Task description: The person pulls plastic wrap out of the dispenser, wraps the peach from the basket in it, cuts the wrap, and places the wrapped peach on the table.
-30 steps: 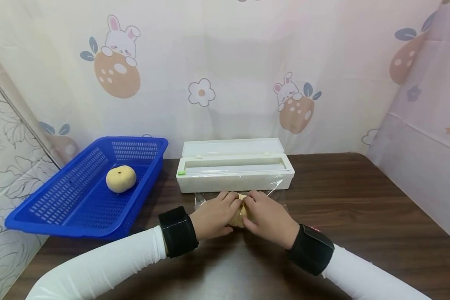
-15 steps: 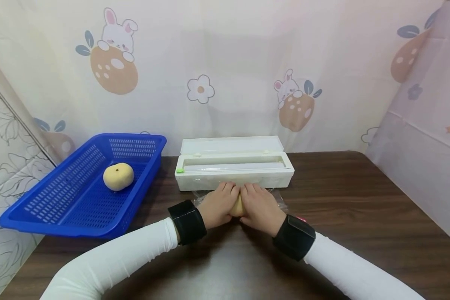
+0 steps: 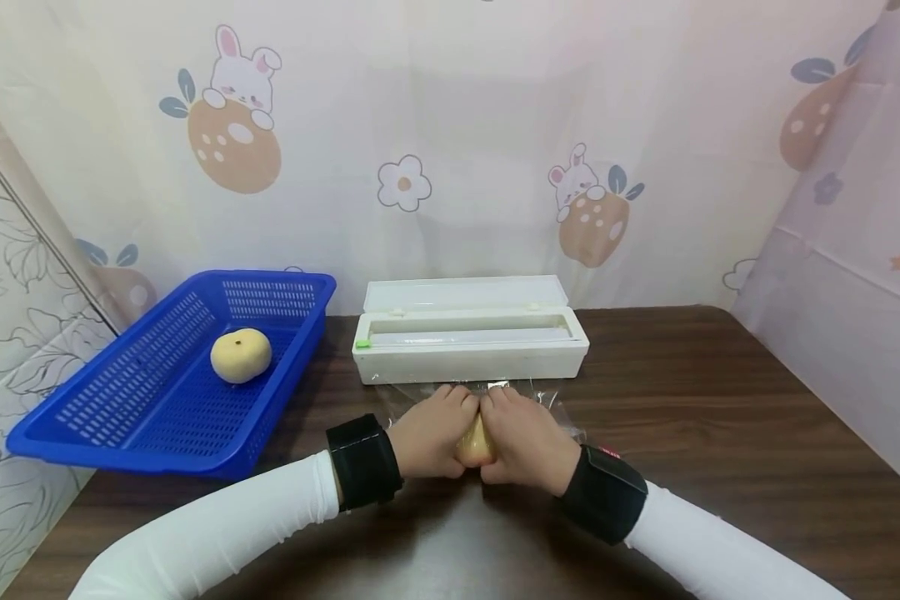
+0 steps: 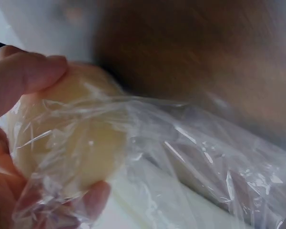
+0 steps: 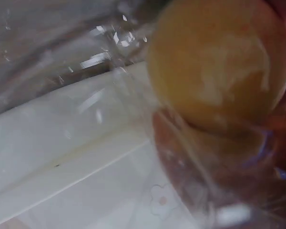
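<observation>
Cupping a pale yellow fruit (image 3: 476, 443) between both palms, I have my left hand (image 3: 429, 430) and my right hand (image 3: 528, 437) pressed in from either side, fingers curled round it and fingertips nearly meeting over the top. A sheet of clear cling film (image 3: 558, 410) lies under and around the fruit, spreading out on the dark wooden table (image 3: 720, 417) on the far side of my grip and to its right. From the left wrist view I see the film (image 4: 190, 157) crinkled tight over the fruit (image 4: 71, 143), with my thumb (image 4: 24, 76) lying on top and a fingertip below. The right wrist view is blurred, but the fruit (image 5: 219, 62) shows through the film (image 5: 105, 62), with the white box beyond. Just beyond my knuckles sits the white cling film dispenser (image 3: 468, 337), its lid folded back and a small green tab at its left end; the film's far edge reaches almost to its front wall. Well off to the left of my left hand stands a blue plastic basket (image 3: 142, 417) holding a second yellow fruit (image 3: 241, 355). Behind everything hangs a curtain printed with rabbits (image 3: 420, 125).
</observation>
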A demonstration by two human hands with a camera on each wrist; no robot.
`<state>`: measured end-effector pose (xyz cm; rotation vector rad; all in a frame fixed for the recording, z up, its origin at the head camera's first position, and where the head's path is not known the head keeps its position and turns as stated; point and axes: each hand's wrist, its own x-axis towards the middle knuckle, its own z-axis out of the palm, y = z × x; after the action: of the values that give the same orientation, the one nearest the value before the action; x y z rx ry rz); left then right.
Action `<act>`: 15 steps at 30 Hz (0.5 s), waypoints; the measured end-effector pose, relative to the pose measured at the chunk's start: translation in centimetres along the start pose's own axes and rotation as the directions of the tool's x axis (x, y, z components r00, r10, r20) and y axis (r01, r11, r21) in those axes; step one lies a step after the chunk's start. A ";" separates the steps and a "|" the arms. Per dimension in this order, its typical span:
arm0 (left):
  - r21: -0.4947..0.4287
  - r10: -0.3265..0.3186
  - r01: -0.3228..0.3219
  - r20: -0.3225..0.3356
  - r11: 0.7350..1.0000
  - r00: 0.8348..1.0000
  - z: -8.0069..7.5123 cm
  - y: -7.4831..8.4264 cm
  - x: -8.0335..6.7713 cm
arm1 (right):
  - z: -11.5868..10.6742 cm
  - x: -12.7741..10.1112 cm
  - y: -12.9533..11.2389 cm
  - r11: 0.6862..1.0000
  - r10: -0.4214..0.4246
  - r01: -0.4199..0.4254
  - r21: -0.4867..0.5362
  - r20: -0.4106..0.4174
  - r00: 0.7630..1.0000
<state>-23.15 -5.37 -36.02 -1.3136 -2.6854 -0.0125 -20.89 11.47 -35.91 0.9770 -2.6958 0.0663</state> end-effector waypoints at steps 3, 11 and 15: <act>-0.058 0.025 -0.023 0.047 0.998 0.999 -0.6 0.5 -0.5 | -0.8 -0.4 -0.4 0.998 -0.025 0.022 0.060 0.050 0.998; -0.231 0.090 -0.045 0.189 0.972 0.978 -1.7 1.6 -1.4 | -2.5 -1.0 -0.8 0.950 -0.135 0.060 0.307 0.228 0.964; -0.321 0.121 -0.040 0.238 0.946 0.964 -1.9 1.8 -1.7 | -2.7 -1.2 -0.7 0.915 -0.175 0.043 0.400 0.298 0.938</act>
<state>-20.51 -5.72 -34.46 -1.6169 -2.9324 -0.2933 -18.92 11.98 -33.64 1.3624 -2.9896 0.4749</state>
